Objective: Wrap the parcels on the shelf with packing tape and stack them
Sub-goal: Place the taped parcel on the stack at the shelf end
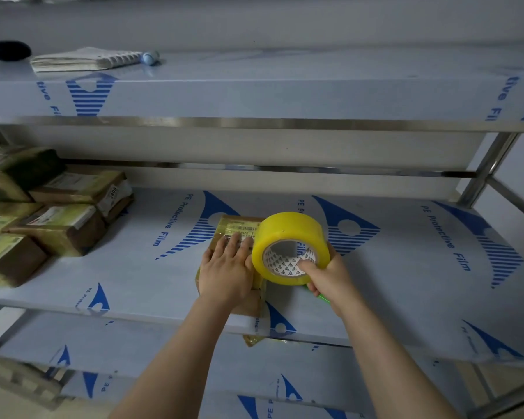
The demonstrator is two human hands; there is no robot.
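Shelf (375,282): polished metal frame, boards under matt printed plastic film. Tape roll (291,237): glossy yellow plastic, printed card core. Parcel (239,228): brown cardboard, shiny taped.

Head camera looks forward and down, close over the shelf (406,297).

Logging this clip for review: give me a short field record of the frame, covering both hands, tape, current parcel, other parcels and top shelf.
left hand: flat, fingers straight, pressing on the parcel
right hand: grips the tape roll, one digit inside its core
tape roll: yellow, on edge at the parcel's right side
parcel: brown, labelled, near the middle shelf's front edge
stacked parcels: piled at the same shelf's left end
top shelf: notebook, black object
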